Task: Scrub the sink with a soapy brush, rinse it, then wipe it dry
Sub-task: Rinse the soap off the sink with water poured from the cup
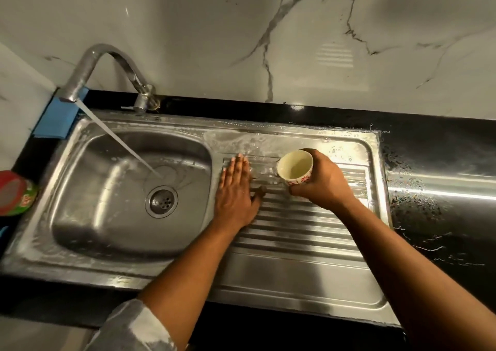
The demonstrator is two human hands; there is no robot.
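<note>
A marble-patterned wall [241, 42] is seen behind a black desk [442, 163], whose right part is speckled with water drops. The steel sink [88, 211] is set into the desk, with its basin at the left and its ribbed drainboard [295, 243] at the right. A whitish, wet film is spread along the back rim and the upper part of the drainboard. A curved tap [88, 66] is mounted behind the basin, and a stream [118, 141] is poured from it slantwise onto the basin floor just above the drain [161, 202].

The left grip [234, 197] is laid flat and open on the drainboard's left edge, fingers straight and together, pointing toward the wall. The right grip [319, 184] is wrapped around a pale cup [295, 169] with red flowers, which is held tilted above the drainboard, mouth turned leftward.

A blue pad [53, 120], perhaps a cloth, is propped at the sink's back left corner. A red and green tub [14, 192] is cut off at the left edge.
</note>
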